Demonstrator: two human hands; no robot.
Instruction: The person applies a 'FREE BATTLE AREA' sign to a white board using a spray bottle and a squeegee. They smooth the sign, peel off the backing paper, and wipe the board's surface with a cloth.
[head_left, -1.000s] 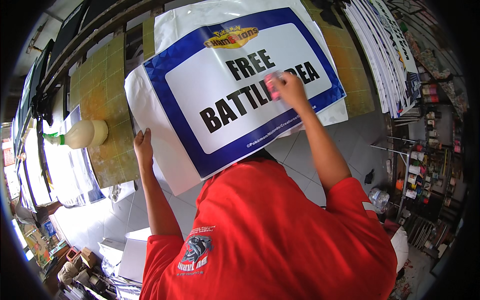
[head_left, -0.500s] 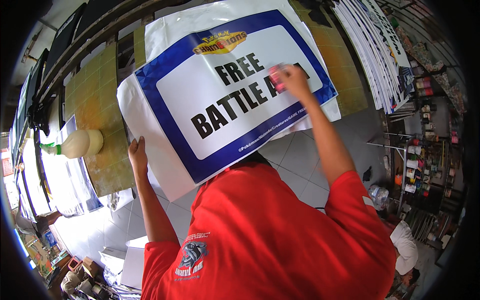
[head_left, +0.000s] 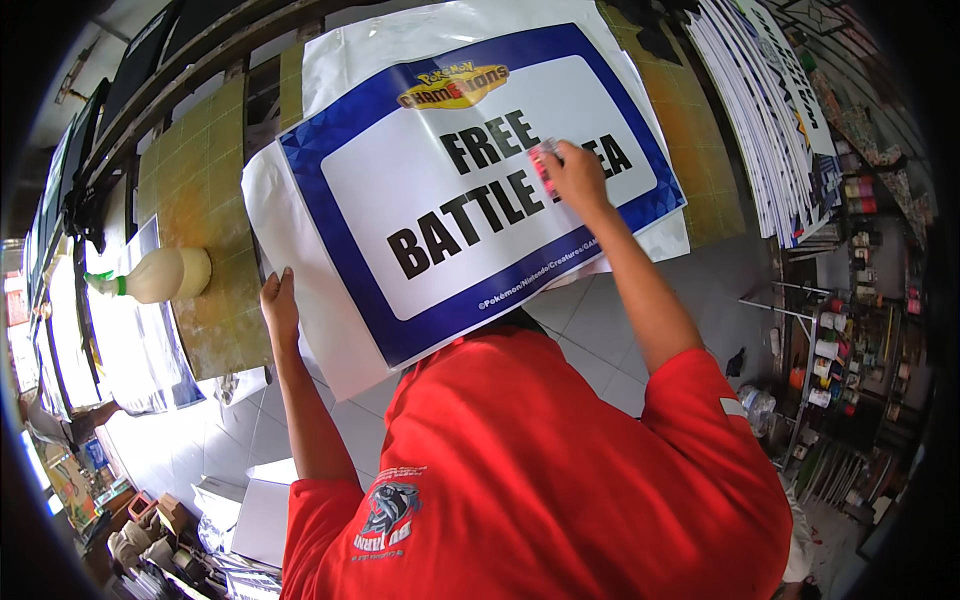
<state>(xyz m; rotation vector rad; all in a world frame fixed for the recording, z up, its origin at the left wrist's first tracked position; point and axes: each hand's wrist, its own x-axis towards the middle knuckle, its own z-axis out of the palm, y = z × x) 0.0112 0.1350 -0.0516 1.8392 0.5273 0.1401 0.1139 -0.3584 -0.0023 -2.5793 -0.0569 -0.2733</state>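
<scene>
A large printed sign (head_left: pixel 355 200) with a blue border, black lettering and a yellow-red logo lies over a larger white sheet (head_left: pixel 280 210). My right hand (head_left: pixel 580 175) is closed on a small pink block (head_left: pixel 543 160), pressed to the sign over the lettering at its right half; the block is partly hidden and slightly blurred. My left hand (head_left: pixel 280 300) grips the left edge of the white sheet, thumb up, fingers partly hidden.
An olive gridded work surface (head_left: pixel 200 180) holds a squeeze bottle (head_left: pixel 165 275) with a green cap at left. Stacked printed boards (head_left: pixel 760 120) lie at right, above a metal rack (head_left: pixel 830 350) of small containers. Boxes and papers (head_left: pixel 255 520) crowd the lower left; grey floor tiles (head_left: pixel 590 330) show below.
My right hand moves over the lettering with the pink block, rightward a little and back. The whole view shifts slightly; my left hand stays at the sheet's left edge.
</scene>
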